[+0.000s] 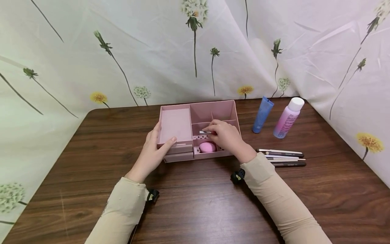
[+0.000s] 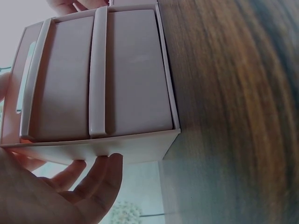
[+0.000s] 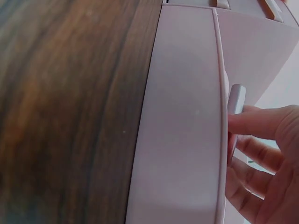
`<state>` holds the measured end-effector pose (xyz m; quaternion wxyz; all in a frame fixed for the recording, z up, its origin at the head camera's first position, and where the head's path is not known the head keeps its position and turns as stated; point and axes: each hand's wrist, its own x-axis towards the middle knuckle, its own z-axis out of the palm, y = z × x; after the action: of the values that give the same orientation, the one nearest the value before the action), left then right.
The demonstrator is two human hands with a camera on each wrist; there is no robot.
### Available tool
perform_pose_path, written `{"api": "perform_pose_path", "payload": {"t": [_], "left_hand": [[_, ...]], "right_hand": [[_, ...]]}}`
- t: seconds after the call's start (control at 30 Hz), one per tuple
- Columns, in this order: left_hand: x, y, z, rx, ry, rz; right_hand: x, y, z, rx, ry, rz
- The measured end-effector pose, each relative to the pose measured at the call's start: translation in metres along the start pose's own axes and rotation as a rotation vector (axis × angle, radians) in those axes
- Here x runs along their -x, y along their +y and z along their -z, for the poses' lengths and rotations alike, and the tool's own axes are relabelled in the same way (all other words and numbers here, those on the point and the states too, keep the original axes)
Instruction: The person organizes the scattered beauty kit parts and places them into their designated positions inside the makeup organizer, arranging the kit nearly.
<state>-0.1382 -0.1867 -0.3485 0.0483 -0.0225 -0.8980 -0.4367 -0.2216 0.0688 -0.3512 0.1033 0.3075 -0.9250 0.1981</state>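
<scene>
A pink desktop organizer (image 1: 198, 112) is set square to the far side of the wooden table (image 1: 182, 203), its two drawers (image 2: 135, 70) facing the wearer. Its front left corner is grasped by the left hand (image 1: 150, 154): the thumb is laid over the top front edge, and the fingers are pressed along the outer side wall, probably so that the box is kept from sliding.

Above the open compartments on the right, a silver stick-like item (image 1: 204, 132) is pinched between the thumb and fingers of the right hand (image 1: 226, 137). It is held near the dotted partition (image 1: 199, 137); whether the two touch cannot be told, nor can its exact kind. A fingertip hold seems to be used because the compartments are narrow. A pink makeup sponge (image 1: 207, 147) is contained in a front compartment, where its low walls likely stop it from rolling.

To the right of the organizer, a blue squeeze tube (image 1: 262, 115) is stood crimped end up, beside a pink spray bottle (image 1: 287, 118) with a white cap. Nearer the right forearm, makeup brushes (image 1: 283, 157) are laid flat in a loose bundle, presumably within easy reach.
</scene>
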Motion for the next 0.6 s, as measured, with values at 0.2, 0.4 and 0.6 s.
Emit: {"api": "perform_pose_path", "payload": {"t": [0.2, 0.4, 0.6], "left_hand": [[0.0006, 0.0011, -0.0011, 0.003, -0.002, 0.005], [0.0003, 0.0005, -0.0002, -0.002, -0.001, 0.008], [-0.0001, -0.0001, 0.0009, -0.009, -0.005, 0.007]], "right_hand": [[-0.0010, 0.0011, 0.0007, 0.032, -0.034, -0.034], [-0.0020, -0.0006, -0.0002, 0.045, -0.056, -0.043], [-0.0027, -0.0013, -0.0015, 0.034, -0.046, -0.051]]}}
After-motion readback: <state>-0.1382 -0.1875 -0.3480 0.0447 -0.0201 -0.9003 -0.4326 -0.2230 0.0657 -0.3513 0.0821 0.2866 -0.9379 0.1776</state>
